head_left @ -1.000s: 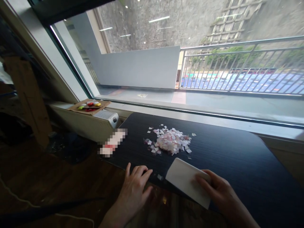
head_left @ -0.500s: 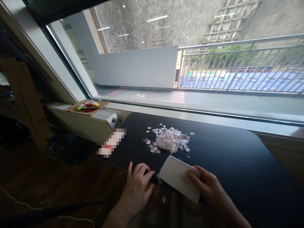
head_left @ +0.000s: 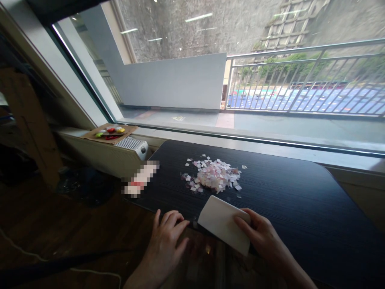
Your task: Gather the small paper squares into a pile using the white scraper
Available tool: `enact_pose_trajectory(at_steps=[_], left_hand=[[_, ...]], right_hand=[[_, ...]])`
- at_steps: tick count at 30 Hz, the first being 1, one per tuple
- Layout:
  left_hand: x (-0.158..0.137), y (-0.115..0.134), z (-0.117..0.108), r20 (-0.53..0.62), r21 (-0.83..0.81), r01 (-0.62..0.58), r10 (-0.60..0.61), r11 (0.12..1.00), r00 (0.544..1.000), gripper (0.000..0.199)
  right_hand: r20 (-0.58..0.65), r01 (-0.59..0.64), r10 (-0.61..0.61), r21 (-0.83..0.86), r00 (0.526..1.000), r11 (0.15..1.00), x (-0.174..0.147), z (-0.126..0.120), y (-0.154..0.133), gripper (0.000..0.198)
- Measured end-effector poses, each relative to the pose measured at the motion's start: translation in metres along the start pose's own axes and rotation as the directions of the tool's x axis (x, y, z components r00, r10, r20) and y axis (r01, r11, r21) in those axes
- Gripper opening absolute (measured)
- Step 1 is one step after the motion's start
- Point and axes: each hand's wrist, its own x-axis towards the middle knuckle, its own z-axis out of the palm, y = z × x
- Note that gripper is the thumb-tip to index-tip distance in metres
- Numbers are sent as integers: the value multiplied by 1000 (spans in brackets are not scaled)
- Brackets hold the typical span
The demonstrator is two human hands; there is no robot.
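Observation:
My right hand (head_left: 259, 229) grips a flat white scraper (head_left: 223, 223), a thin panel with rounded corners, by its right end. It is tilted at the front edge of the dark table. Just left of it, my left hand (head_left: 168, 237) holds nothing, its fingers apart at the table's edge and thumb below them. A small pale scrap (head_left: 195, 222) lies between the scraper's left corner and my left fingers. Beyond the scraper, a loose heap of small pale pink and white square pieces (head_left: 218, 175) sits on the table, with several strays around it.
The black wood-grain table (head_left: 294, 200) reaches to the window sill. A blurred-out item (head_left: 141, 180) lies on its left side. Past that, a ribbed white heater (head_left: 134, 146) and a cardboard sheet (head_left: 90, 134) with colourful small items stand by the window. A pale cable (head_left: 96, 272) runs along the floor.
My left hand has drawn back slightly left and away from the scraper. The scraper, in my right hand, has shifted a little left. The heap looks unchanged.

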Motion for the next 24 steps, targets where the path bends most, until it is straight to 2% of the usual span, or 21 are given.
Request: enact_pose_trajectory(at_steps=[7,12,18,23,24], left_hand=[[-2,-4,3,-33,6,-13,13,1000,999,41],[-1,-6,2,-36,11,-1,2,1000,999,41],[-2,-5,-2,-10,13,-3,3,1000,1000,42],[-7,-5,-5,-6,17,-27,28,999,1000,38],[-8,-6,-6,-10,20,-36,36,999,999,36]], right_hand=[[81,21,-19,-32,997,999,-1,4,-12,33],[14,45,-44,-59,999,997,6,4,-10,33],[28,65,-64,-43,998,997,9,11,-14,30],[143,63,-48,-105,989,992,-5,8,-25,29],[129,60,-46,-113,991,992,-8,4,-24,30]])
